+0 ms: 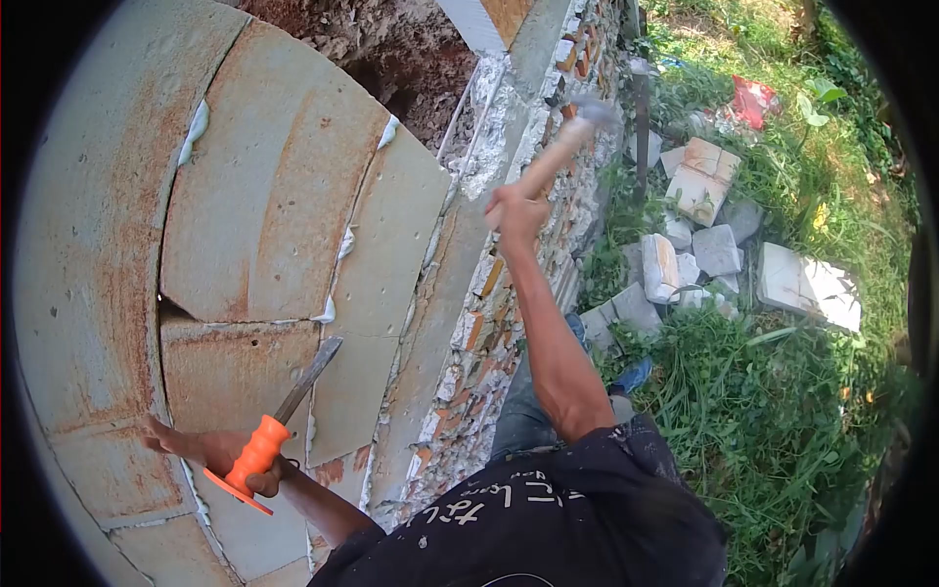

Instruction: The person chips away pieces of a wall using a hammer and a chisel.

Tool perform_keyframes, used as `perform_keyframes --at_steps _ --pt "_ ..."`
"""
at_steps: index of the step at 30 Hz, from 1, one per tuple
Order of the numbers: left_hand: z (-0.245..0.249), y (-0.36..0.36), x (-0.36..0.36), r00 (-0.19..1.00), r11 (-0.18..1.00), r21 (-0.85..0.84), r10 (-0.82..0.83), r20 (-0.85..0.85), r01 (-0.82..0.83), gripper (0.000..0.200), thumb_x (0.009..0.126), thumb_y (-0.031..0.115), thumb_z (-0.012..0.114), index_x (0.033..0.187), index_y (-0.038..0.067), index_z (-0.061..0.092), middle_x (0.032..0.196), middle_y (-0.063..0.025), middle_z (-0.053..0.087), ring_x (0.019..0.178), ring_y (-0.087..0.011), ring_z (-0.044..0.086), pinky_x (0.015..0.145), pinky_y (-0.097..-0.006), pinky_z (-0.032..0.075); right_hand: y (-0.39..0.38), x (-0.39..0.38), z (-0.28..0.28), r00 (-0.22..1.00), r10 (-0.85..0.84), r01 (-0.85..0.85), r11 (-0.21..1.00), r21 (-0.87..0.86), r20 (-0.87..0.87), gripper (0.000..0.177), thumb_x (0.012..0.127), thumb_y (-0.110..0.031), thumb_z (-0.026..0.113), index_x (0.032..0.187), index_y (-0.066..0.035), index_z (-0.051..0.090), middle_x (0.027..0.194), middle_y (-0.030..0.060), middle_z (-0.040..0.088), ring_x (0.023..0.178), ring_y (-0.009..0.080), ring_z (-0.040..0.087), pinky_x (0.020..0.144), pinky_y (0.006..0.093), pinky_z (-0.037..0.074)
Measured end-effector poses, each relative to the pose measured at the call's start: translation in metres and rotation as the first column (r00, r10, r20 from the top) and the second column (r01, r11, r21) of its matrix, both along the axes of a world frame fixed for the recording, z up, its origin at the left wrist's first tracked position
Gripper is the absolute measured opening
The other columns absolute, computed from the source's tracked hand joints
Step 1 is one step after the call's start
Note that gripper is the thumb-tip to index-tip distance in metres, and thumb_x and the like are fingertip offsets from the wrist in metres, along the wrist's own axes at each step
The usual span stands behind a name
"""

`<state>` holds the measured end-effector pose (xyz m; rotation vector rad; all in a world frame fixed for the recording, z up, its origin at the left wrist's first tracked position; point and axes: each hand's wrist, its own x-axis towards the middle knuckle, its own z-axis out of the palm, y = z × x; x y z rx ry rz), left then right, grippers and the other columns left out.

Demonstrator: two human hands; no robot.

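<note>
My left hand (210,449) holds a chisel with a ribbed orange grip (256,460) and a round orange hand guard. The thumb hooks around the grip, while some fingers stretch out to the left over the panels. The chisel's grey steel blade (308,380) points up and right, its tip over a pale, rust-stained panel (235,362). Higher up, my right hand (518,213) is closed around the wooden handle of a hammer (556,161). The hammer's metal head is smeared by motion above the broken brick wall edge.
White foam-like filler (326,311) shows in the panel joints. Reddish earth (391,49) lies at the top. A rough brick and mortar edge (479,333) runs down the middle. To the right, broken blocks (717,249) and a red bag (754,101) lie in the grass.
</note>
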<state>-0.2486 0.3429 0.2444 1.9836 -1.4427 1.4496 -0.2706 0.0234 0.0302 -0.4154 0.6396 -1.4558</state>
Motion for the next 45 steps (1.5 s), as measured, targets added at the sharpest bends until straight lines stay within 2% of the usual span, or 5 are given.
perform_keyframes --at_steps 4,19,24,28,45 --pt "0.000 0.010 -0.003 0.996 0.994 -0.062 0.092 0.020 -0.091 0.087 0.083 0.063 0.023 0.140 -0.003 0.022 0.141 -0.0244 0.028 0.136 -0.0335 0.019 0.111 -0.0490 0.002 -0.008 0.025 -0.060 0.534 0.827 -0.796 0.562 0.224 -0.179 0.010 0.065 0.001 0.060 0.070 0.005 0.053 0.056 0.0086 0.052 0.041 0.0187 0.052 0.037 0.0311 0.043" --pt "-0.008 -0.009 -0.002 1.000 0.990 -0.142 0.007 -0.009 -0.009 0.082 0.083 0.059 0.022 0.140 -0.001 0.024 0.139 -0.0280 0.030 0.136 -0.0382 0.014 0.109 -0.0531 0.005 -0.191 -0.227 0.063 0.483 -0.809 0.872 0.480 -0.098 0.336 0.012 0.070 -0.013 0.050 0.070 -0.001 0.051 0.069 0.0131 0.054 0.066 0.0252 0.058 0.068 0.0340 0.052" --pt "-0.003 0.011 0.004 0.999 0.999 0.000 0.050 -0.018 -0.050 0.081 0.083 0.060 0.023 0.140 0.002 0.026 0.138 -0.0279 0.031 0.135 -0.0403 0.015 0.109 -0.0547 0.005 0.032 0.066 -0.118 0.333 0.928 -0.868 0.370 0.331 -0.164 0.015 0.068 0.000 0.060 0.080 0.006 0.054 0.059 0.0097 0.056 0.044 0.0173 0.054 0.041 0.0296 0.044" --pt "-0.005 0.014 0.004 1.000 0.998 -0.060 0.008 0.027 -0.006 0.079 0.084 0.059 0.023 0.141 0.004 0.027 0.138 -0.0280 0.032 0.135 -0.0413 0.015 0.108 -0.0557 0.005 0.017 0.034 -0.074 0.408 0.909 -0.849 0.410 0.332 -0.079 0.018 0.065 0.001 0.061 0.080 0.006 0.053 0.060 0.0101 0.055 0.044 0.0174 0.055 0.040 0.0296 0.046" --pt "-0.006 -0.009 -0.002 0.996 0.995 -0.052 0.083 0.015 -0.082 0.083 0.083 0.059 0.024 0.137 -0.004 0.029 0.136 -0.0287 0.035 0.132 -0.0373 0.026 0.109 -0.0530 0.007 -0.099 0.021 -0.010 0.881 -0.471 0.473 0.874 0.115 -0.040 0.020 0.068 -0.002 0.057 0.084 0.002 0.046 0.066 0.0067 0.055 0.056 0.0204 0.056 0.055 0.0290 0.048"
